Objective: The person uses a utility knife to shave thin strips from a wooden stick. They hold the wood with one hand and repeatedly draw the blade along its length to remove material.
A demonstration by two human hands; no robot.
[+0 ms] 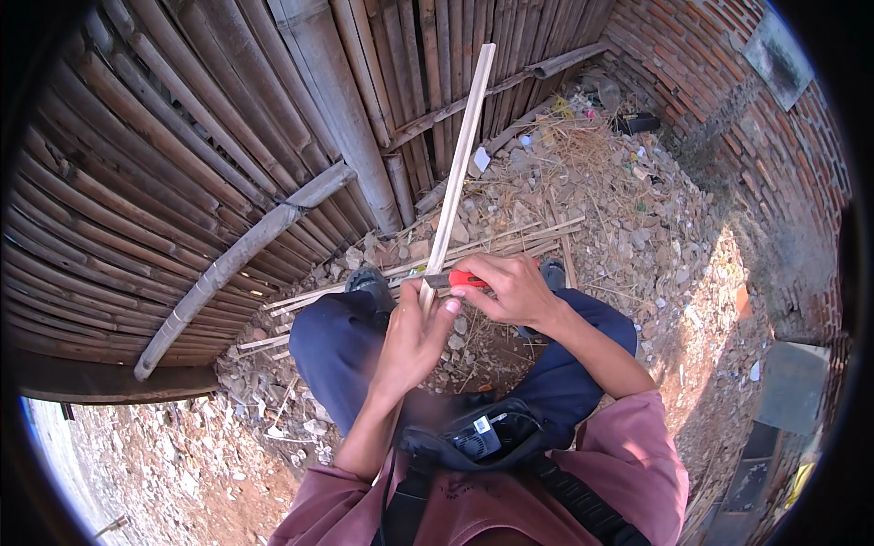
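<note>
A long, pale wooden strip [462, 159] slants up and away from me, its far end near the bamboo wall. My left hand [411, 341] is closed around its lower part, thumb along the side. In my right hand [512, 284] is a red-handled utility knife [466, 278]. Its blade [437, 281] lies across the strip just above my left thumb; whether it has cut into the wood I cannot tell. Behind my hands, several similar thin strips [519, 238] lie on the ground between and beyond my shoes.
A bamboo wall [209, 118] with a crossbar rises at the left, and a brick wall [719, 64] stands at the right. Rubble and dry straw [583, 136] cover the ground ahead. An open black waist bag [519, 435] with a device inside sits at my lap.
</note>
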